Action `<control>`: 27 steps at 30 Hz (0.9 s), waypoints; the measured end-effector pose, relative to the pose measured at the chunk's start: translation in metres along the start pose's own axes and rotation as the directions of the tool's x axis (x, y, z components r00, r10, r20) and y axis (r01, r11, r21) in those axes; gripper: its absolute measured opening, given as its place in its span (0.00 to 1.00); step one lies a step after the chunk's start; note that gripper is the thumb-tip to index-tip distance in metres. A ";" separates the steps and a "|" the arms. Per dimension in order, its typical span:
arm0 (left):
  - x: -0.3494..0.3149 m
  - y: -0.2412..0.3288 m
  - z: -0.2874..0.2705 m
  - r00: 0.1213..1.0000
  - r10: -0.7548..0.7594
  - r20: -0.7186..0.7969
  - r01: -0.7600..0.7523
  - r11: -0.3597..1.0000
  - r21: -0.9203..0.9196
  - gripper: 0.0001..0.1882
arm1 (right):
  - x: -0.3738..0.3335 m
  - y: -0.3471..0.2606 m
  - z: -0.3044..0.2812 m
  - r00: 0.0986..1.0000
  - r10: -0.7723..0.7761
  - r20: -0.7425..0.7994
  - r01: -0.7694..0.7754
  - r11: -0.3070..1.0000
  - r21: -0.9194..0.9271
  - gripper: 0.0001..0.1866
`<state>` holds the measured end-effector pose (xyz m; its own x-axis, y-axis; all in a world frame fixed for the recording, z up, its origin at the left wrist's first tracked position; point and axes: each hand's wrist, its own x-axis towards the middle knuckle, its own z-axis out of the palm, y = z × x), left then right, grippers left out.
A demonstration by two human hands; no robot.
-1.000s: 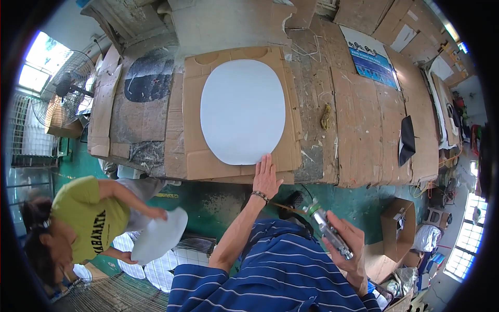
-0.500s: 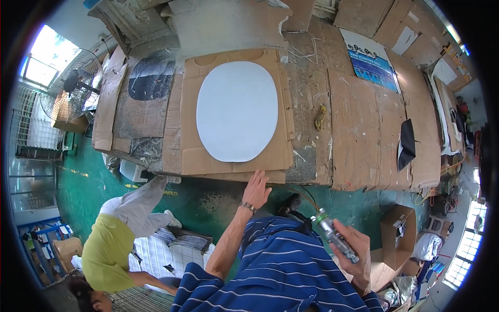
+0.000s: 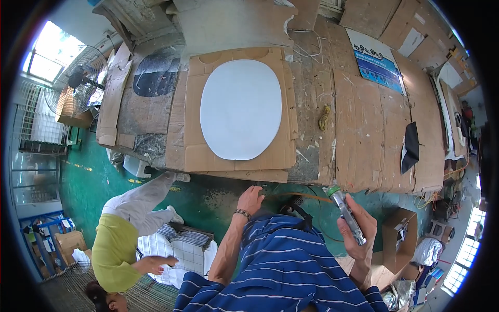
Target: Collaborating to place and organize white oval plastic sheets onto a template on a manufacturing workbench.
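Observation:
A white oval panel (image 3: 241, 109) lies flat on a brown cardboard sheet (image 3: 192, 151) on the worktable. My left hand (image 3: 251, 199) is just off the table's near edge, fingers curled, where one end of the visible stretch of an orange-brown hose (image 3: 304, 196) meets them. Closed around a silver spray gun (image 3: 348, 216) with a green collar, my right hand (image 3: 359, 229) is right of my body, near the table edge. The gun's green end points up and left, close to the hose; how the two join cannot be made out.
A person in a yellow-green top (image 3: 117, 247) bends over at the lower left beside a wire rack. An open cardboard box (image 3: 397, 239) stands on the floor at right. A black folded piece (image 3: 410, 148) and a blue printed sheet (image 3: 379, 72) lie on the table. A fan (image 3: 78, 80) is far left.
My left hand has drawn back from the table edge and its fingers have curled. The spray gun has moved up and right, and the hose now runs sideways. The other person's arm has lifted.

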<state>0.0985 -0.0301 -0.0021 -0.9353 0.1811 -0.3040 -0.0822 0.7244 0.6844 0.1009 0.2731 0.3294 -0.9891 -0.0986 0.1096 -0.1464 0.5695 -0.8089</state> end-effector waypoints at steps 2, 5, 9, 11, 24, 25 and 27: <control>0.003 -0.001 -0.004 1.000 0.014 -0.026 -0.014 1.000 -0.001 0.19 | -0.007 -0.001 -0.004 0.996 0.086 0.019 -0.086 0.996 0.009 0.36; 0.014 0.003 -0.006 0.996 0.064 -0.060 -0.064 0.998 -0.001 0.18 | -0.016 0.002 -0.011 0.979 0.067 0.191 -0.069 0.998 0.005 0.32; 0.027 0.013 -0.012 0.999 0.052 -0.005 -0.052 0.999 0.007 0.18 | -0.008 -0.006 -0.002 0.985 0.036 0.171 -0.040 0.999 0.025 0.36; 0.033 0.021 -0.014 0.997 0.073 0.005 -0.073 0.997 0.010 0.18 | -0.005 -0.008 -0.004 0.988 0.055 0.147 -0.059 0.998 0.026 0.35; 0.100 0.055 -0.013 0.951 0.298 -0.087 -0.285 0.949 0.134 0.22 | -0.022 -0.009 -0.019 0.987 0.157 0.029 -0.156 0.987 -0.027 0.28; 0.106 0.057 -0.013 0.950 0.302 -0.086 -0.289 0.948 0.135 0.22 | -0.020 -0.009 -0.022 0.987 0.153 0.049 -0.151 0.988 -0.036 0.28; 0.118 0.062 -0.014 0.939 0.311 -0.148 -0.282 0.941 0.188 0.24 | -0.027 -0.006 -0.020 0.987 0.154 0.033 -0.154 0.988 -0.004 0.28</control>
<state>-0.0221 0.0268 0.0142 -0.9548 0.2963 0.0255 0.2507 0.7558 0.6049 0.1284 0.2885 0.3424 -0.9987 -0.0362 -0.0355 0.0079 0.5812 -0.8138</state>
